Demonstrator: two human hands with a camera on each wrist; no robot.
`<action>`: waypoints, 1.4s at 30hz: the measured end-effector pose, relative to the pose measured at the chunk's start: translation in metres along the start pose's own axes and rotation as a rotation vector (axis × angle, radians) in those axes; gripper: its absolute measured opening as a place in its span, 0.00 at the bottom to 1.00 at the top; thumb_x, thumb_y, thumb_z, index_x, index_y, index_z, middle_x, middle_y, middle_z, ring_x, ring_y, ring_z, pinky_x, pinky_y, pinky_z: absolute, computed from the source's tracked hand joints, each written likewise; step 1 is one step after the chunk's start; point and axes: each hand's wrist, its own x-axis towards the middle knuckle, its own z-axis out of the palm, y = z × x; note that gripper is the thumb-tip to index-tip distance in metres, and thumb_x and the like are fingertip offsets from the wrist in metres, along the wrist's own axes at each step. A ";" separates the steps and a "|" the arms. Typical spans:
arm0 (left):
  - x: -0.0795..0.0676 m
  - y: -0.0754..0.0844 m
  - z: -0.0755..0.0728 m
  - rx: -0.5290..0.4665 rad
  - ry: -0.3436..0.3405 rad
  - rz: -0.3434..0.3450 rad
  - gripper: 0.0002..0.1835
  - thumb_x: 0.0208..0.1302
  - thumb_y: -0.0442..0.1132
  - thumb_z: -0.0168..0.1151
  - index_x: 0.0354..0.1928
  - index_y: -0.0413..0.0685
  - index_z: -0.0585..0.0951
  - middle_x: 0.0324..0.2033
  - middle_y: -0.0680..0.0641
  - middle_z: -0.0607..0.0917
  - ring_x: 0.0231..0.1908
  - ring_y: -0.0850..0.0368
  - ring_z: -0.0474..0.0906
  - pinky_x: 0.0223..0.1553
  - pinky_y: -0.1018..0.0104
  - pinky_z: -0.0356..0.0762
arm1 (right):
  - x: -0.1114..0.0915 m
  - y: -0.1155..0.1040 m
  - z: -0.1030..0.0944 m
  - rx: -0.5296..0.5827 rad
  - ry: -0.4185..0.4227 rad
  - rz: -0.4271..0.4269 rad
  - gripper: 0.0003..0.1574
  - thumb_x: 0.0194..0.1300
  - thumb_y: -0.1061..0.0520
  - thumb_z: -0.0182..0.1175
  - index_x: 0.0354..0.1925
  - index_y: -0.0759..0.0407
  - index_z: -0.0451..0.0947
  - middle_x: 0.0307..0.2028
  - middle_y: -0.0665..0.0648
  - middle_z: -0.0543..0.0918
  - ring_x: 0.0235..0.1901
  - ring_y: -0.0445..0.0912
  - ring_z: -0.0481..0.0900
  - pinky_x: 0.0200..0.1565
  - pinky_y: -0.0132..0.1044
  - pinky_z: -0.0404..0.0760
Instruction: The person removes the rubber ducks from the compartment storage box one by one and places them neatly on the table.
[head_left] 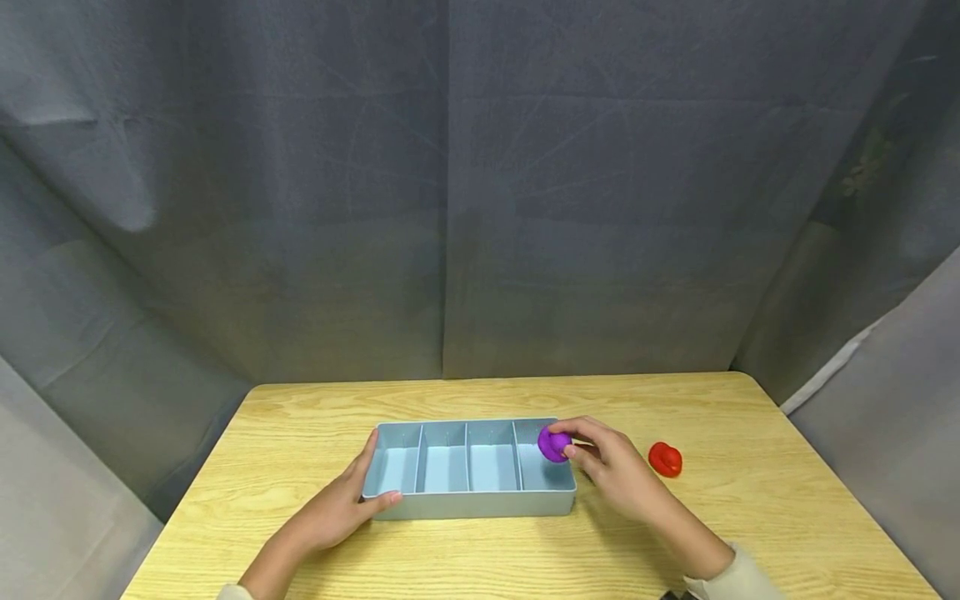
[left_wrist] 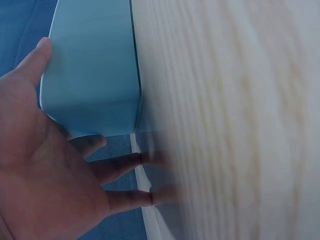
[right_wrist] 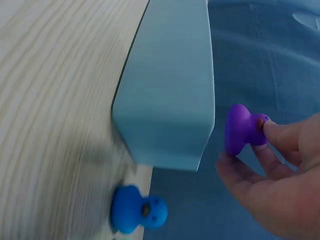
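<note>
My right hand (head_left: 617,472) pinches a purple toy duck (head_left: 554,444) above the rightmost compartment of a pale blue divided box (head_left: 472,505). In the right wrist view the purple duck (right_wrist: 242,129) shows from the side, between thumb and fingers, apart from the box. My left hand (head_left: 339,506) rests against the box's left end, its thumb on the front wall and its fingers stretched along the short side. Beside the box's right end stands a blue toy duck (right_wrist: 131,210), mostly hidden by my right hand in the head view. A red toy duck (head_left: 665,459) sits right of that hand.
The box stands on a light wooden table (head_left: 450,562). Three thin dividers split it into a row of compartments, and no objects show inside them. Grey curtains (head_left: 450,208) hang behind the table and at both sides.
</note>
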 end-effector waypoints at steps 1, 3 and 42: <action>0.000 0.000 0.000 0.002 0.000 0.000 0.55 0.72 0.64 0.59 0.83 0.64 0.31 0.82 0.41 0.43 0.77 0.32 0.53 0.72 0.32 0.57 | -0.002 0.001 -0.003 0.008 -0.001 0.007 0.18 0.73 0.70 0.59 0.58 0.63 0.81 0.53 0.60 0.83 0.47 0.51 0.87 0.51 0.40 0.87; 0.000 -0.001 0.000 0.002 -0.003 -0.001 0.55 0.72 0.64 0.58 0.83 0.65 0.31 0.82 0.42 0.43 0.77 0.32 0.53 0.72 0.32 0.57 | -0.006 0.004 -0.010 0.017 -0.006 0.025 0.18 0.73 0.69 0.58 0.59 0.62 0.80 0.54 0.60 0.83 0.47 0.50 0.87 0.51 0.41 0.87; 0.000 0.000 0.000 -0.005 0.002 -0.007 0.55 0.72 0.65 0.59 0.82 0.67 0.31 0.82 0.44 0.43 0.75 0.33 0.58 0.72 0.33 0.59 | -0.072 0.090 -0.137 -0.172 0.020 -0.063 0.19 0.72 0.73 0.57 0.60 0.69 0.77 0.55 0.54 0.84 0.57 0.27 0.77 0.50 0.20 0.79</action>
